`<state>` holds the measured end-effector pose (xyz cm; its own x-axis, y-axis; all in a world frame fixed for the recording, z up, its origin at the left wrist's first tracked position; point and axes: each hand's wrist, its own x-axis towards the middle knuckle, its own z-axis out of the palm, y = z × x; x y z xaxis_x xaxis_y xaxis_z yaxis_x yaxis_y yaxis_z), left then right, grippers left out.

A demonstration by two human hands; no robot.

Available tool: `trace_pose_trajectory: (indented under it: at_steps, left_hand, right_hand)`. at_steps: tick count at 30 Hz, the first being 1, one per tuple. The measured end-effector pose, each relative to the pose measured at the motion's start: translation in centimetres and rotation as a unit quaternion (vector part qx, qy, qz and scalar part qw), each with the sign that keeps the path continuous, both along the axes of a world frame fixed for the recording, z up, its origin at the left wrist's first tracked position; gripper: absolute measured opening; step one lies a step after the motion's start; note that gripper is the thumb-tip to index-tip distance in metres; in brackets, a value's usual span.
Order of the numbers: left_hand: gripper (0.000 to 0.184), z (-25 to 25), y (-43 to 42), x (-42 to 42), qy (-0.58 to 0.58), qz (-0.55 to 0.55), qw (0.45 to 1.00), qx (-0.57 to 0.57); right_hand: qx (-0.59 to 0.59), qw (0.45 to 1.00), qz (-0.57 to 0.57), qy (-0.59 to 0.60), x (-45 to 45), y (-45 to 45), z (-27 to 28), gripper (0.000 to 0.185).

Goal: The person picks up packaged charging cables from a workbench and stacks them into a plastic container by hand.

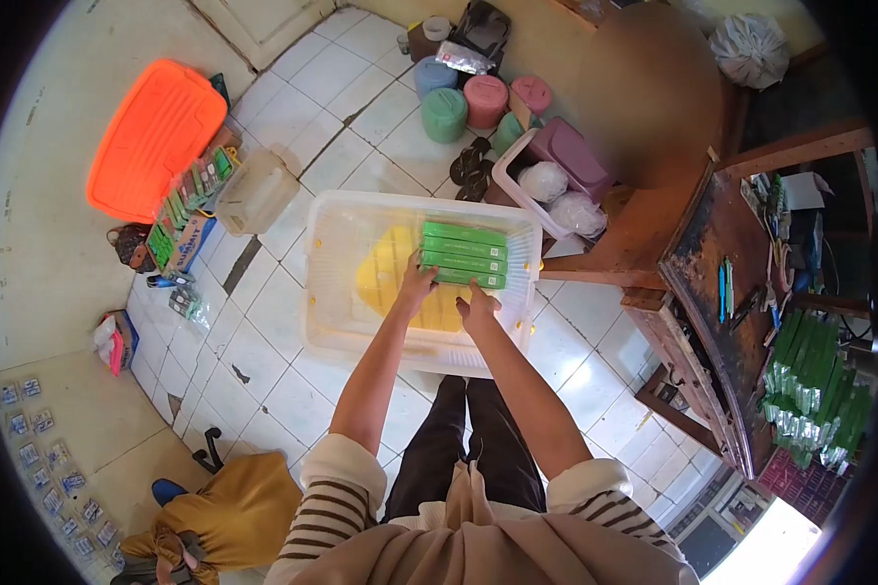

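Observation:
Long green boxes (pixel 463 254) with white lettering lie side by side in a wide translucent plastic tub (pixel 327 341). My left hand (pixel 417 283) grips the left end of the nearest box, with its fingers partly hidden. At the near edge of that same box, my right hand (pixel 479 306) touches it with a fingertip, its thumb and fingers apart. A yellow shape (pixel 385 278) shows on the tub floor, partly covered by the boxes and my hands.
An orange lid (pixel 156 136) leans at the left beside a clear bin (pixel 257 192). A pink-white tub (pixel 517 190) with wrapped bundles touches the wooden desk (pixel 688 244) side. Green packs (pixel 815 380) pile up at right. A seated person in mustard clothing (pixel 239 507) is at lower left.

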<state>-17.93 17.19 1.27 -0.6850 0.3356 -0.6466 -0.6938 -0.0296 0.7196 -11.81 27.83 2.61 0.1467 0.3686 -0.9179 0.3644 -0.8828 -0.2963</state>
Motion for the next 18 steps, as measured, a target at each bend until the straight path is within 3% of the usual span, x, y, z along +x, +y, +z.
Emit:
trace_pose_trajectory:
  at_steps: [2, 7, 9, 10, 12, 13, 16, 17, 18]
  left_hand:
    - [0.056, 1.1, 0.3, 0.1, 0.027, 0.005, 1.000, -0.006]
    - [0.055, -0.6, -0.2, -0.4, 0.090, -0.038, 0.994, -0.053]
    - [0.059, -2.5, -0.4, -0.3, 0.191, -0.080, 0.971, -0.121]
    - [0.059, -2.4, -0.2, -0.1, 0.196, -0.080, 0.970, -0.120]
    - [0.060, -1.4, 0.2, 0.2, 0.219, -0.054, 0.946, -0.234]
    - [0.060, -0.5, 0.3, 0.2, 0.226, -0.055, 0.945, -0.232]
    - [0.068, 3.1, 0.6, 0.3, 0.238, -0.072, 0.925, -0.287]
    - [0.066, 4.4, 0.6, 0.6, 0.294, -0.072, 0.899, -0.318]
    - [0.064, 5.7, 0.7, 1.0, 0.349, -0.071, 0.868, -0.345]
  right_hand:
    - [0.023, 0.949, -0.029, 0.313, 1.4, 0.1, -2.9, 0.028]
    - [-0.007, 0.965, -0.088, 0.246, -0.4, 0.9, 0.2, 0.026]
    - [0.004, 0.970, -0.084, 0.227, -0.3, 1.1, -1.0, 0.028]
    - [0.059, 0.971, 0.080, 0.217, 0.4, 1.5, -4.3, 0.030]
    - [0.119, 0.941, 0.239, 0.206, 1.2, 1.7, -4.2, 0.033]
    - [0.157, 0.906, 0.332, 0.210, 1.6, 1.8, -3.6, 0.034]
    - [0.273, 0.742, 0.580, 0.199, 2.7, 3.0, 1.0, 0.038]
    - [0.311, 0.669, 0.649, 0.186, 3.1, 3.5, 3.1, 0.039]
    - [0.152, 0.813, 0.421, 0.373, 3.4, 3.3, 6.7, 0.038]
